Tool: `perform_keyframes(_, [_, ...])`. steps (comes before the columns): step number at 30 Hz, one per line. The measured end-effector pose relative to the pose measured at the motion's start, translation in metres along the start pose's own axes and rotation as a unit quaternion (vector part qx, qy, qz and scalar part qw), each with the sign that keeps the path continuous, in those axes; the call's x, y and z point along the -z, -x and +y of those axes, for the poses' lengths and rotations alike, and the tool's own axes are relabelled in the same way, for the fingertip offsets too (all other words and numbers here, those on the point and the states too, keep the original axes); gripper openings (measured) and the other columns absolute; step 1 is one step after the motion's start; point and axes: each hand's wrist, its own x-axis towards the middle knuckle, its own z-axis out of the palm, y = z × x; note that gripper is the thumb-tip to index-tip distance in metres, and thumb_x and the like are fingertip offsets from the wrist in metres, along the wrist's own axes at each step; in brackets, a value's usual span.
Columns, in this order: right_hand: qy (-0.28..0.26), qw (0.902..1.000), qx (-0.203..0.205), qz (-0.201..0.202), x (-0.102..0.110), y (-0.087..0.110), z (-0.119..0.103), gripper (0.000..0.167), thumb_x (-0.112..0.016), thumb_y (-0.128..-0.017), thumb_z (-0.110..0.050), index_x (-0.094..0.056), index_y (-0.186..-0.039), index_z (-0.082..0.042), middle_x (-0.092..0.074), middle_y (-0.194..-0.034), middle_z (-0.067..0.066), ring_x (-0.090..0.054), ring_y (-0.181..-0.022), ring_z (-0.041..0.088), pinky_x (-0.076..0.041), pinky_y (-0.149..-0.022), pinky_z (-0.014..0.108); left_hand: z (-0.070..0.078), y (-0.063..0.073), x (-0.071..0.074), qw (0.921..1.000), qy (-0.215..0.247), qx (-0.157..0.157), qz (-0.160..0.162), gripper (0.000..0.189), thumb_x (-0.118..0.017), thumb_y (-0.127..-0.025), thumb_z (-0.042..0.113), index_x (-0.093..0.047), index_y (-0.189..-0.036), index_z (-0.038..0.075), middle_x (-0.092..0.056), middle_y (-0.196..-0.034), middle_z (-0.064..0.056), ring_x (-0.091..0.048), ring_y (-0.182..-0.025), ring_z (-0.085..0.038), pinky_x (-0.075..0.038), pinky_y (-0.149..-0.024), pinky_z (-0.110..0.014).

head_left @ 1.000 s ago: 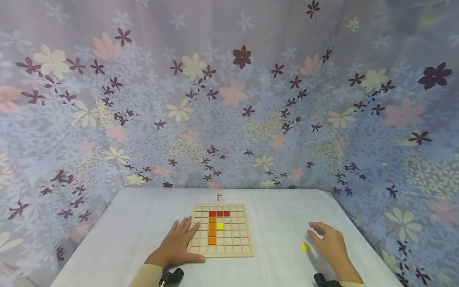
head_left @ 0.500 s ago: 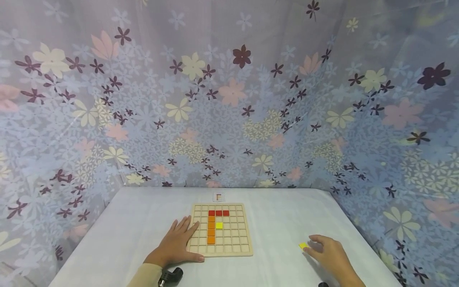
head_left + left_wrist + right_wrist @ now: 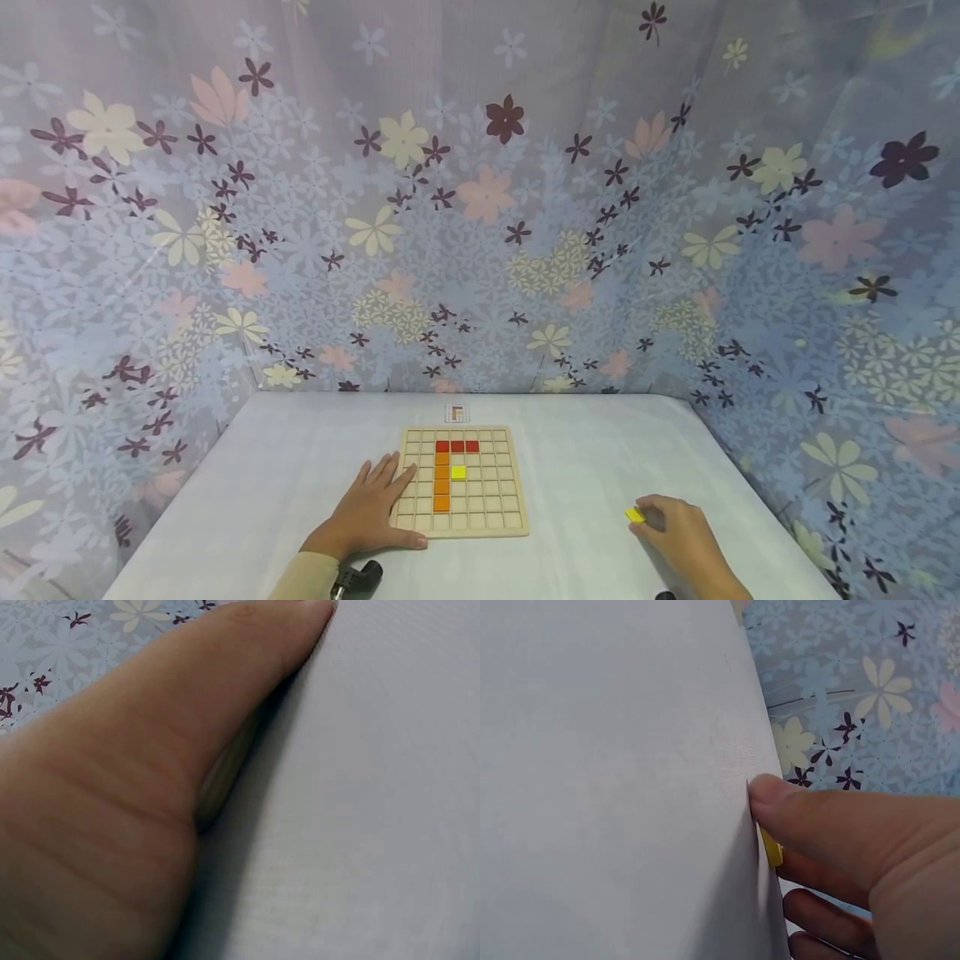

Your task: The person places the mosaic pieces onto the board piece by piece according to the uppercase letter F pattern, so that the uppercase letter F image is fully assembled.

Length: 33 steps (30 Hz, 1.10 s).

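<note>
My left hand (image 3: 367,508) lies with fingers spread over the left edge of a wooden grid board (image 3: 495,508), its thumb along the near edge. Set in the board are a row of red tiles (image 3: 457,447), a column of orange tiles (image 3: 442,482) and one yellow square tile (image 3: 458,472). To the right, my right hand (image 3: 678,529) pinches a second yellow tile (image 3: 634,515) between thumb and fingers, low at the white tabletop. The right wrist view shows that tile (image 3: 771,847) edge-on behind the thumb. In the left wrist view the hand (image 3: 135,772) hides nearly all of the board.
A small printed card (image 3: 457,412) with a coloured grid pattern lies just beyond the board. White cloth (image 3: 577,467) covers the table. Flowered curtain (image 3: 480,208) rises behind the table and along both sides.
My right hand has come down to the loose yellow tile, and its thumb and fingers have closed on it. The left hand and the board stay where they were.
</note>
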Motion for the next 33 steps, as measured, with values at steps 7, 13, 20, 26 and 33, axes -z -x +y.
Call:
perform_keyframes(7, [0.009, 0.9996, 0.01, 0.025, -0.003, -0.001, 0.001, 0.027, -0.09, -0.083, -0.008, -0.078, -0.106, -0.001, -0.077, -0.104, 0.011, -0.072, -0.104, 0.039, -0.056, -0.093, 0.057, 0.0, -0.001, 0.001, 1.0, -0.004, 0.0, 0.002, 0.128, -0.063, -0.07, 0.095, -0.042, -0.163, 0.011, -0.027, -0.167, -0.026, -0.021, -0.155, -0.043, -0.01, -0.123, -0.065])
perform_keyframes(13, [0.019, 0.9992, 0.005, 0.036, -0.005, -0.003, 0.001, 0.026, -0.089, -0.083, -0.005, -0.078, -0.106, 0.0, -0.077, -0.104, 0.014, -0.071, -0.104, 0.041, -0.055, -0.092, 0.058, -0.001, -0.001, 0.001, 1.0, -0.004, 0.0, 0.003, 0.127, -0.063, -0.07, 0.095, -0.042, -0.163, 0.011, -0.027, -0.167, -0.026, -0.021, -0.155, -0.044, -0.01, -0.123, -0.065])
perform_keyframes(20, [0.005, 0.9989, 0.007, 0.045, -0.007, -0.003, -0.004, 0.031, -0.088, -0.085, -0.005, -0.077, -0.112, 0.003, -0.076, -0.11, 0.018, -0.07, -0.109, 0.043, -0.053, -0.096, 0.06, 0.0, -0.001, 0.0, 1.0, 0.003, 0.003, -0.001, 0.127, -0.063, -0.07, 0.095, -0.042, -0.163, 0.011, -0.027, -0.168, -0.026, -0.021, -0.155, -0.043, -0.01, -0.123, -0.064])
perform_keyframes(26, [-0.026, 0.9992, -0.004, 0.03, -0.009, -0.009, -0.017, 0.029, -0.084, -0.088, -0.005, -0.076, -0.116, 0.001, -0.076, -0.114, 0.017, -0.07, -0.112, 0.04, -0.055, -0.096, 0.056, 0.002, 0.001, 0.004, 1.0, 0.005, 0.002, -0.004, 0.126, -0.065, -0.07, 0.093, -0.042, -0.163, 0.01, -0.027, -0.167, -0.026, -0.021, -0.155, -0.043, -0.012, -0.122, -0.065])
perform_keyframes(33, [-0.019, 0.9991, -0.003, 0.037, -0.016, -0.02, -0.023, 0.027, -0.084, -0.088, -0.004, -0.077, -0.114, 0.001, -0.075, -0.114, 0.017, -0.07, -0.111, 0.041, -0.055, -0.094, 0.056, 0.001, 0.002, 0.004, 0.9999, 0.012, 0.005, -0.009, 0.126, -0.066, -0.07, 0.093, -0.042, -0.163, 0.01, -0.027, -0.167, -0.026, -0.021, -0.155, -0.043, -0.011, -0.122, -0.065])
